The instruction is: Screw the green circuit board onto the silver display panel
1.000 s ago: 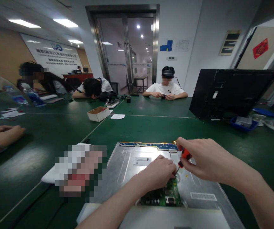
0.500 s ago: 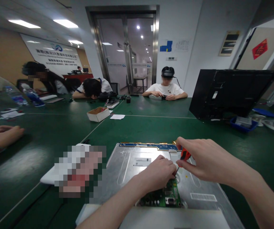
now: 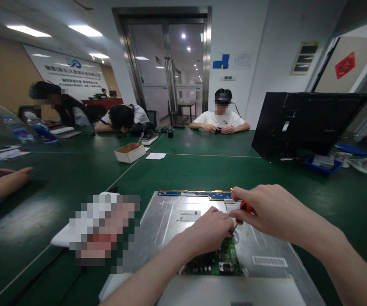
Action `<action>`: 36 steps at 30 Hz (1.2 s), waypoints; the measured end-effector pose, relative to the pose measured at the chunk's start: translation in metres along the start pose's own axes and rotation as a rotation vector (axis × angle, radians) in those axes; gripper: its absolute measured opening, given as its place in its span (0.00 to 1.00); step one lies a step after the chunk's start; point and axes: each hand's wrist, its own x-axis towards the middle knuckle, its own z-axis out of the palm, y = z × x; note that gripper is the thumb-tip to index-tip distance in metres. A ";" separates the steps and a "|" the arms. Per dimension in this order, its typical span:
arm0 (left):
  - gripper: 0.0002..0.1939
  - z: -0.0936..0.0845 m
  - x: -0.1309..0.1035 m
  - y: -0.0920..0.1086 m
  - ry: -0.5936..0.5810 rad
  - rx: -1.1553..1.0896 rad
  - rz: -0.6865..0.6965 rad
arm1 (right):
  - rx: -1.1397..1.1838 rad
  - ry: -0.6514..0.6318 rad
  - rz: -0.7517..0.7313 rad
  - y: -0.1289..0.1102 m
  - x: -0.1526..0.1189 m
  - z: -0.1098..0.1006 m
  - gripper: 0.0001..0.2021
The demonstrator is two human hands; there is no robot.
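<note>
A screwdriver [image 3: 245, 207] with an orange-red and black handle is in my right hand [image 3: 264, 208], thumb and index finger at its handle. Its thin shaft slants down toward the upper edge of a green circuit board [image 3: 224, 259]. My left hand [image 3: 211, 229] lies over the board with bent fingers, their tips close to the shaft. What those fingertips pinch, if anything, is hidden. The board sits on the metal back of a flat display panel [image 3: 160, 225]. A narrow blue circuit strip [image 3: 189, 194] runs along the panel's far edge.
Left of the panel lies a white object [image 3: 62, 238], partly blurred out. An open small box [image 3: 129, 153] stands farther back. A black monitor [image 3: 307, 123] and a blue tray [image 3: 323, 165] are at right. Another person's hands [image 3: 3, 185] rest at left; other people sit around the table.
My right hand's fingers have shifted around the screwdriver handle, and the handle's visible part has turned slightly. My left hand keeps its place on the board. The whole view has drifted a little.
</note>
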 end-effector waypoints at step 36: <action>0.07 -0.002 -0.001 0.001 0.001 -0.005 -0.021 | -0.032 0.003 0.027 0.002 0.001 0.001 0.08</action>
